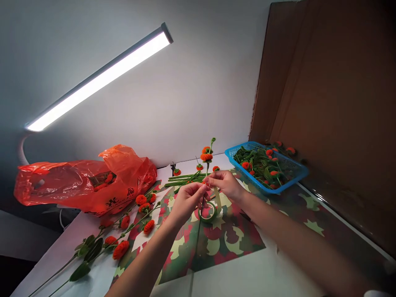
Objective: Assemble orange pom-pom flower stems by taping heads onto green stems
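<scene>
Presently, the flower stem (pixel 206 157) stands nearly upright near the middle of the view, above the desk, carrying orange blooms and a green bud at its tip. The right hand (pixel 226 185) has its grip narrow, thumb and forefinger pinching the stem just below the blooms. The left hand (pixel 187 202) is likewise drawn narrow, its fingertips closed on the stem slightly lower, just beside those of the right. A strip of pale green tape (pixel 218 200) hangs beneath the hands, next to a green tape roll (pixel 208 221).

Directly behind lie cut green stems (pixel 185 178), with small loose blooms (pixel 177 171) beyond them. Underneath is a camouflage-patterned sheet (pixel 213 260) covering part of the desk (pixel 235 276). To the right, a blue basket (pixel 275 190) contains greenery and orange blooms. To the left, long flower sprays (pixel 120 250) lie near a red plastic bag (pixel 77 177). A lit lamp (pixel 102 80) slants above the bag; brown cardboard (pixel 324 82) stands upright behind the basket.
</scene>
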`<state>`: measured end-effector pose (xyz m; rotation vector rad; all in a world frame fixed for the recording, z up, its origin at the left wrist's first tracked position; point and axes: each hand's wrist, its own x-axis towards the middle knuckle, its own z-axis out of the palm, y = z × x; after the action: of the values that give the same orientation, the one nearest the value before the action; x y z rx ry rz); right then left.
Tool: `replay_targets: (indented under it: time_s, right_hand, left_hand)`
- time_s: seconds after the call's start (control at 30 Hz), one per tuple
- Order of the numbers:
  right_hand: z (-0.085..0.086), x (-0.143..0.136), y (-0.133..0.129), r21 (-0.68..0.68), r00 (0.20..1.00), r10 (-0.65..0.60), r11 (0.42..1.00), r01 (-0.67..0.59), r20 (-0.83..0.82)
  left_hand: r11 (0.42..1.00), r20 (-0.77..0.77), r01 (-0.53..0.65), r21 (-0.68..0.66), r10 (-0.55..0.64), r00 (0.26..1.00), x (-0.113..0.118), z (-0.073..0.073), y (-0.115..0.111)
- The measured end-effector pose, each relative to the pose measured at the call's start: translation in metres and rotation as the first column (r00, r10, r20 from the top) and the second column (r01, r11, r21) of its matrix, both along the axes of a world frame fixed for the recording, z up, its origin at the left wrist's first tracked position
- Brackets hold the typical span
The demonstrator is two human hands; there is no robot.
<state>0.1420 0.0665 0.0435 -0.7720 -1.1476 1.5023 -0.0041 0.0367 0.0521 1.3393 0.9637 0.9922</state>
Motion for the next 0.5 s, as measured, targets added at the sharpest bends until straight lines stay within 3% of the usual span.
replay_targets:
  time_s: [0.1, 0.17, 0.27, 0.33, 0.43, 0.5]
  right_hand:
    - [0.001, 0.003, 0.004, -0.022, 0.992, -0.106, 0.994, 0.107, 0.062]
    - [0.000, 0.003, 0.005, -0.023, 0.995, -0.087, 0.996, 0.088, 0.052]
    - [-0.002, 0.001, 0.003, -0.001, 0.999, -0.017, 1.000, 0.017, -0.041]
    - [-0.003, -0.001, 0.000, 0.022, 0.993, 0.039, 0.999, -0.036, -0.115]
    - [-0.004, -0.005, -0.006, 0.097, 0.974, 0.149, 0.986, -0.134, -0.170]
    - [-0.005, -0.006, -0.008, 0.152, 0.963, 0.206, 0.972, -0.181, -0.172]
  left_hand:
    - [0.909, -0.298, -0.130, 0.397, 0.262, 0.918, -0.001, 0.010, -0.006]
    - [0.879, -0.317, -0.152, 0.451, 0.317, 0.894, -0.002, 0.013, -0.008]
    - [0.979, -0.146, -0.093, 0.180, 0.120, 0.982, -0.004, 0.013, -0.006]
    - [0.996, 0.112, 0.069, -0.061, -0.062, 0.992, -0.005, 0.010, -0.002]
    - [0.930, 0.467, 0.299, -0.211, -0.173, 0.867, -0.002, 0.004, 0.000]
    - [0.905, 0.576, 0.365, -0.219, -0.182, 0.797, 0.000, 0.001, 0.000]
